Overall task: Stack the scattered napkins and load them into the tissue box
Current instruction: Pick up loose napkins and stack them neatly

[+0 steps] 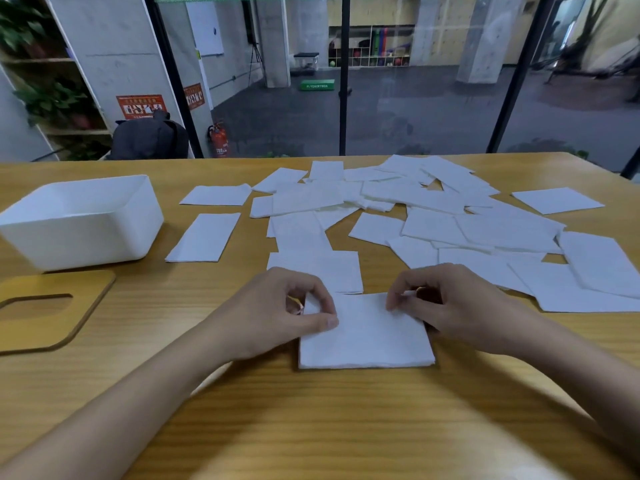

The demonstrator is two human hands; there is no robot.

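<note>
A small stack of white napkins [367, 336] lies on the wooden table in front of me. My left hand [287, 313] pinches the stack's far left corner between thumb and fingers. My right hand [446, 306] grips its far right corner. Several loose white napkins [433, 216] are scattered across the middle and right of the table, many overlapping. Two lie apart at the left of the spread [204, 237]. The white tissue box [83, 220] stands open and empty-looking at the left.
The box's wooden lid [45, 313] with an oval slot lies flat near the left table edge, in front of the box. A glass wall runs behind the table's far edge [207, 159]. A dark backpack [149, 136] sits beyond the far left corner.
</note>
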